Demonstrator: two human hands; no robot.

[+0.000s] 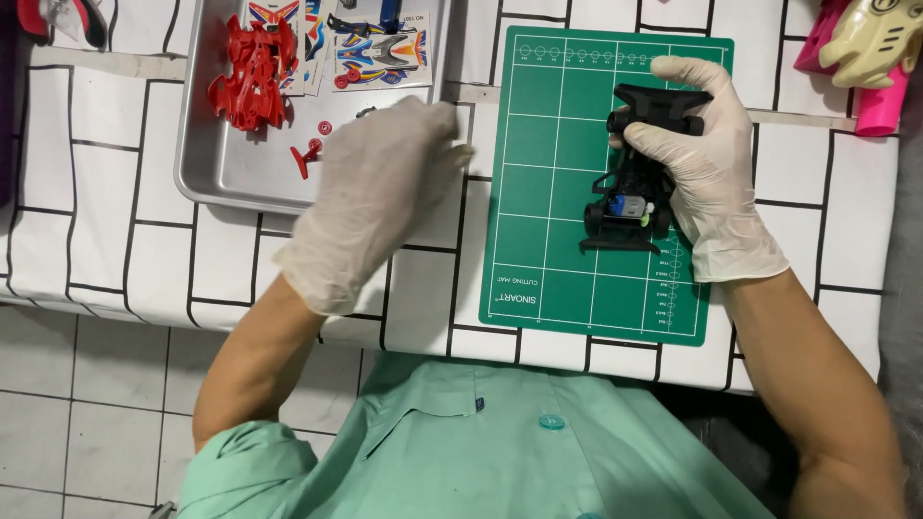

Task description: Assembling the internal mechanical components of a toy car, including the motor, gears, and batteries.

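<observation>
The right hand (707, 178) grips the black car chassis (635, 187) on the green mat (548, 192), long axis running away from the person, while the left hand (380, 197) (blurred, grip unclear) hovers by the tray (207, 163), farther off.

Both gloved — left hand (380, 192) reaches forward, fingers loosely curled (motion-blurred); right hand (697, 159) is curled in a grip.

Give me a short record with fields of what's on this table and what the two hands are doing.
Surface: table with black-lined white cover
Mat: green cutting mat
Right hand: gloved, gripping a black toy car chassis over the mat
Left hand: gloved, blurred, at the edge of the metal tray, holding nothing visible
In tray: red plastic parts, sticker sheets
Top right: pink and cream toy parts
</observation>
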